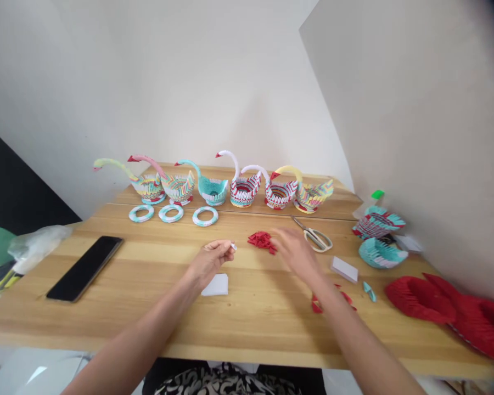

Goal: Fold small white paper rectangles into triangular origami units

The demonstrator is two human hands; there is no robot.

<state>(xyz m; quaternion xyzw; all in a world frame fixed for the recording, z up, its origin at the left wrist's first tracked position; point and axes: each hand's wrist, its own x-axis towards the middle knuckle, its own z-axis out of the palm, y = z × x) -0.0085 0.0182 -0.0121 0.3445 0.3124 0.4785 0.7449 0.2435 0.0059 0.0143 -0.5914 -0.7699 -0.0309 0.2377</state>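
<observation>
My left hand (214,257) pinches a small white folded paper piece (233,247) between thumb and fingertips, above the table. Just below it lies a stack of white paper slips (215,285). My right hand (294,251) is blurred by motion beside a small heap of red folded paper pieces (262,240); whether it holds anything does not show. Partly under my right forearm are more red paper pieces (318,303). White-handled scissors (319,240) rest just beyond the right hand, with another white paper stack (344,269) to the right.
Several folded-paper swan baskets (245,189) stand along the back, with three paper rings (205,216) before them. A phone (86,267) lies at left. On the right are a teal paper bowl (382,253), a small teal piece (369,291) and a large red object (420,299).
</observation>
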